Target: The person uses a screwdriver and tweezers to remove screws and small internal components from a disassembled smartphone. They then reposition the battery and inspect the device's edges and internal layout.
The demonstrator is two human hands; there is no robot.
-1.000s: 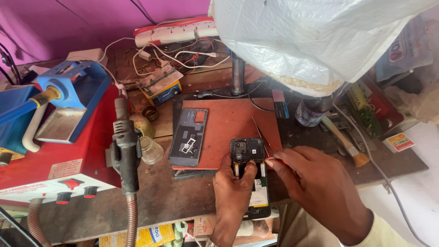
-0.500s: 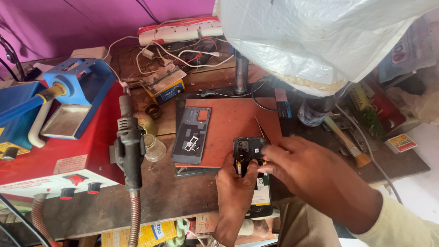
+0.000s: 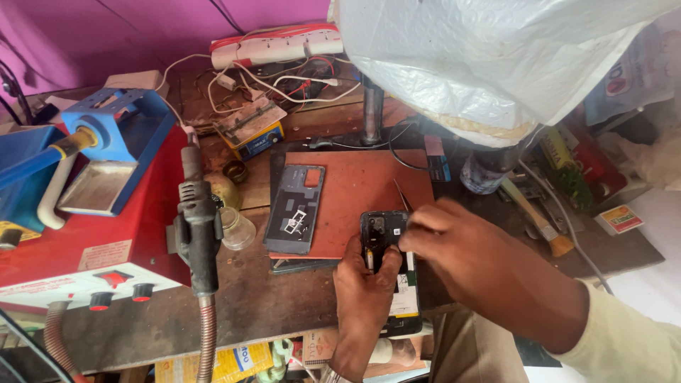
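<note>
Compared with a second ago, the right hand [image 3: 468,259] has slid leftward over the opened phone [image 3: 389,269], so its fingers now cover the upper right edge of the device where earlier they sat off to the side with the tweezers [image 3: 402,194] tips pointing up and away. That shift suggests the work has gone from lining up the tool to actually pressing on or picking at something inside the phone's top section, near the camera cluster. The view itself has also dipped a little closer.

The left hand [image 3: 365,291] grips the phone from below, thumb and fingers curled around its lower half, holding it steady at the front edge of the desk [image 3: 269,298]. The right hand is mostly closed, fingertips pinched together on the thin tweezers, whose points stick out above the knuckles; what the tips meet is hidden by the fingers.

The phone lies partly on the red work mat [image 3: 362,184], just right of a detached grey back cover [image 3: 296,209]. A hot-air gun [image 3: 197,227] stands in its holder well to the left, beside the red rework station [image 3: 85,248].
</note>
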